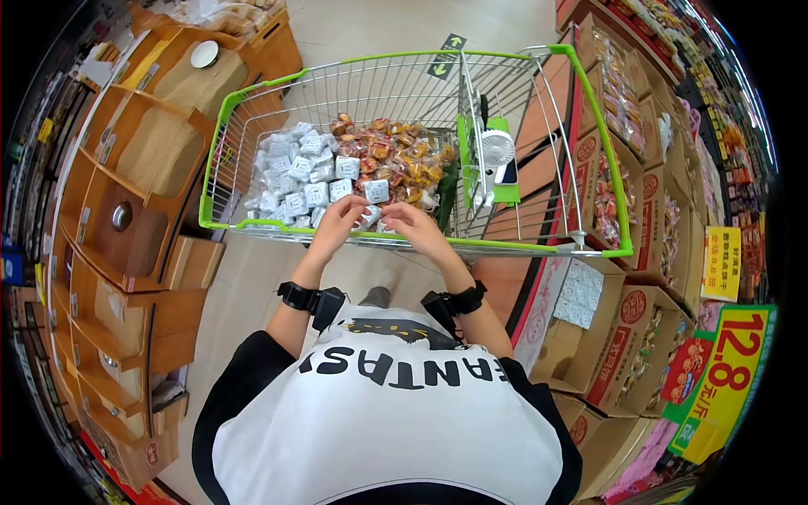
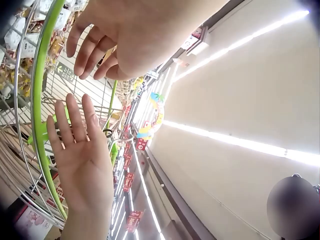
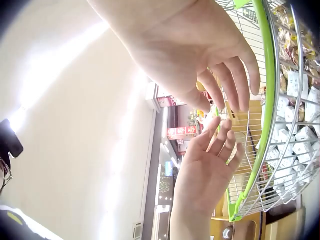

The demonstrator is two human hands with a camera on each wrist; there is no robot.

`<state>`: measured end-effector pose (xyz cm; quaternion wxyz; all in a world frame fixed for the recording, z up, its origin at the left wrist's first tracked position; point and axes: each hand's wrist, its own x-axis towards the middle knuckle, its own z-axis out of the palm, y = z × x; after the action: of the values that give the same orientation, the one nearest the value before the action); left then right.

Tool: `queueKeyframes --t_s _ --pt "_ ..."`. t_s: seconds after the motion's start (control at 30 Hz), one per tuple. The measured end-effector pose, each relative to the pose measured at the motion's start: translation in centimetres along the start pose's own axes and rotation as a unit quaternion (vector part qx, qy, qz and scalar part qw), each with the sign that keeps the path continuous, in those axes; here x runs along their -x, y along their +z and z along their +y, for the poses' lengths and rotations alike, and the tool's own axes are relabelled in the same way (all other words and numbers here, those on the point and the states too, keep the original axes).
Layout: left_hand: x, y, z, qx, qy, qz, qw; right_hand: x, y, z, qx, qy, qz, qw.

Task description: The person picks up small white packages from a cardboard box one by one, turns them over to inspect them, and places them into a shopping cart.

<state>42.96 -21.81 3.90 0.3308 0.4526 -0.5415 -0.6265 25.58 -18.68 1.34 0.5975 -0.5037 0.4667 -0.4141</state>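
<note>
Both bare hands hover at the near rim of a shopping cart point(image 1: 286, 225) with green edging. My left hand point(image 1: 338, 224) has its fingers loosely bent and holds nothing. Opposite it, my right hand point(image 1: 414, 229) is also bare of any object, palm turned inward; its fingers look straight in the left wrist view. A gap separates the two hands. Just beyond them in the cart lies a heap of small white square packets point(image 1: 316, 194). Beside that heap, to the right, are brown and yellow wrapped snacks point(image 1: 396, 156).
Wooden display bins point(image 1: 156, 151) line the left side, one with a white plate point(image 1: 204, 55). Cardboard boxes point(image 1: 619, 332) of packaged goods stand at the right, near a green and yellow price sign point(image 1: 724, 374). A small white fan point(image 1: 497, 147) sits at the cart's child seat.
</note>
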Motion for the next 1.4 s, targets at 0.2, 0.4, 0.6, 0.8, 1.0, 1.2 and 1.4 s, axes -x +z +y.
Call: queueKeyframes --t_s 0.2,0.4,0.6,0.8,1.0,1.2,1.4 --pt "-0.8 3.6 0.3 -0.019 0.016 -0.066 0.998 3.1 -2.4 -0.3 -0.019 -0.005 0.044 0.999" --pt "-1.3 8.2 1.3 -0.030 0.025 -0.139 0.989 6.7 -5.4 0.3 -0.054 -0.020 0.101 0.993" --pt "-1.6 13.1 1.5 -0.029 0.042 -0.219 0.974 11.1 -8.3 -0.1 -0.038 -0.008 0.174 0.984" --pt "-1.6 18.0 1.0 -0.040 0.020 -0.292 0.955 15.4 -11.0 -0.4 -0.064 -0.013 0.228 0.971" --pt "-1.6 23.4 1.3 -0.047 0.007 -0.366 0.929 19.9 -14.2 0.4 -0.106 -0.041 0.282 0.953" --pt "-1.1 29.2 1.2 -0.080 0.008 -0.428 0.900 25.6 -17.2 0.9 -0.116 -0.050 0.368 0.921" --pt "0.1 34.7 0.9 -0.132 0.011 -0.483 0.866 30.9 -19.8 2.5 -0.147 -0.015 0.439 0.886"
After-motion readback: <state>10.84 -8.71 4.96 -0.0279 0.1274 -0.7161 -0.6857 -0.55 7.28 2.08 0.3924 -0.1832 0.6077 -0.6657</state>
